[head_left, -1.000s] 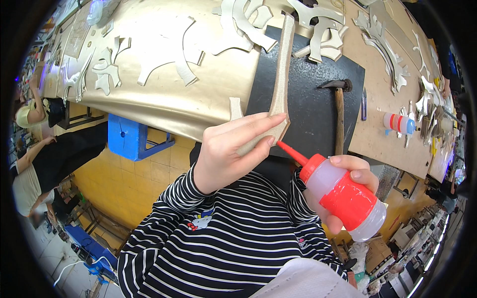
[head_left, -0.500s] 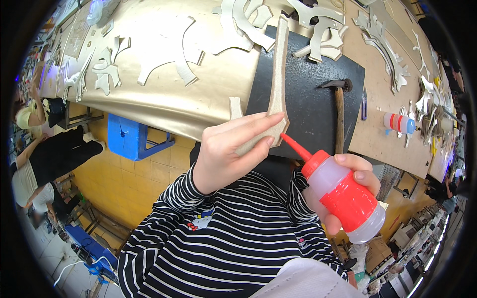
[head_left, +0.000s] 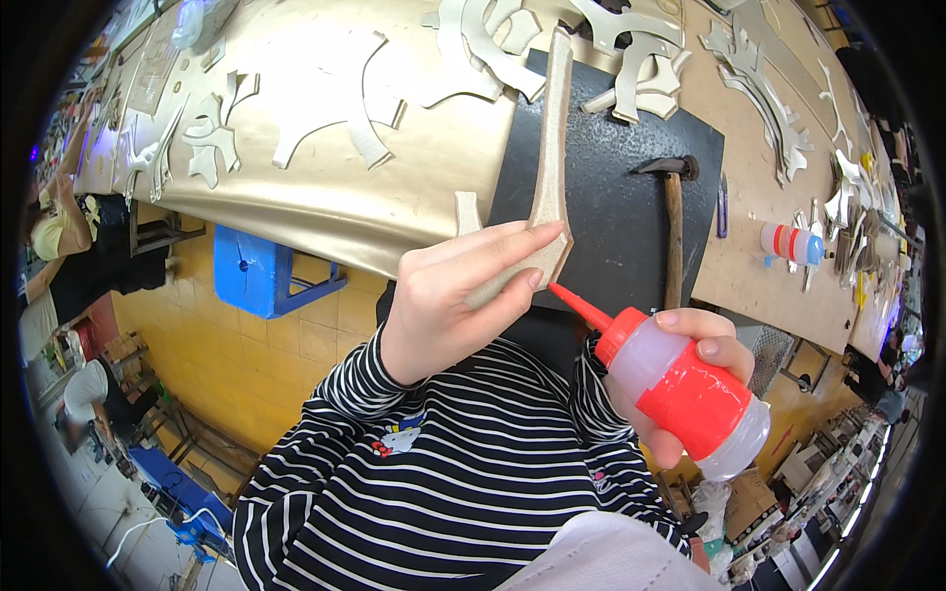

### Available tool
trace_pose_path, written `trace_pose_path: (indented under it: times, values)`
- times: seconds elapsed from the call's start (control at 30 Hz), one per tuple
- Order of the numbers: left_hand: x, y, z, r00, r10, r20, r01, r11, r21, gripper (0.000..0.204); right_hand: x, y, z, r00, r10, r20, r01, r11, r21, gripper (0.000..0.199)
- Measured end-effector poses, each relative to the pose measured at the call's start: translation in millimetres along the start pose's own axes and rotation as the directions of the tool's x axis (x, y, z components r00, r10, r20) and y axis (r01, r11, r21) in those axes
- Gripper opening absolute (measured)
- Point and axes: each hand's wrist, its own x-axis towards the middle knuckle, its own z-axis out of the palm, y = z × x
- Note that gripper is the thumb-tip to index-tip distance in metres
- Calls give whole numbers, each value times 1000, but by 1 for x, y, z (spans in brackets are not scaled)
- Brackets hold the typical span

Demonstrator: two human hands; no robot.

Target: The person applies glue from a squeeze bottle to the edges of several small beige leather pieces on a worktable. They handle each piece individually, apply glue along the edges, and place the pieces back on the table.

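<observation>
In my left hand (head_left: 443,295) I pinch a long beige curved strip piece (head_left: 554,138) by its wide near end, fingers on top and thumb along the near side. The piece points away from me above a black mat (head_left: 616,197). My right hand (head_left: 714,350) is wrapped round a translucent squeeze bottle (head_left: 685,384) with a red band and red cap. Tilted up to the left, the bottle's thin red nozzle reaches the corner of the piece's edge, close to my left thumb. Whether the tip touches cannot be made out.
On the mat's right lies a hammer (head_left: 673,222), with a purple pen (head_left: 722,207) beside it. Several curved beige pieces (head_left: 370,103) lie across the gold table cover (head_left: 296,197). A second red-banded bottle (head_left: 791,244) rests farther right. A blue stool (head_left: 251,271) stands left; people move beyond it.
My right hand has shifted the nozzle tip slightly down and left along the piece's edge. My left hand keeps its grip, nearly still. People at the far left have moved.
</observation>
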Motion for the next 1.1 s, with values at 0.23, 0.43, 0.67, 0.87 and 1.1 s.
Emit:
trace_pose_path:
  times: [0.23,0.43,0.67,0.87,1.1]
  values:
    - [0,-1,1,1000,12,-5,-12,1000,-26,35,1,-1,1,1000,-8,-25,8,1000,-27,74]
    - [-1,0,0,999,-46,5,46,997,-57,35,1,-2,-1,1000,26,9,-26,998,59,71]
    - [0,-6,-1,999,-10,30,10,1000,-25,43,-2,5,-2,999,4,41,-11,984,180,72]
    - [-1,-8,10,888,-455,-63,230,561,-795,62,-4,9,5,954,268,-136,11,422,907,88]
    - [-3,-9,8,868,-481,123,364,449,-816,27,-18,3,16,933,111,-342,10,943,334,81]
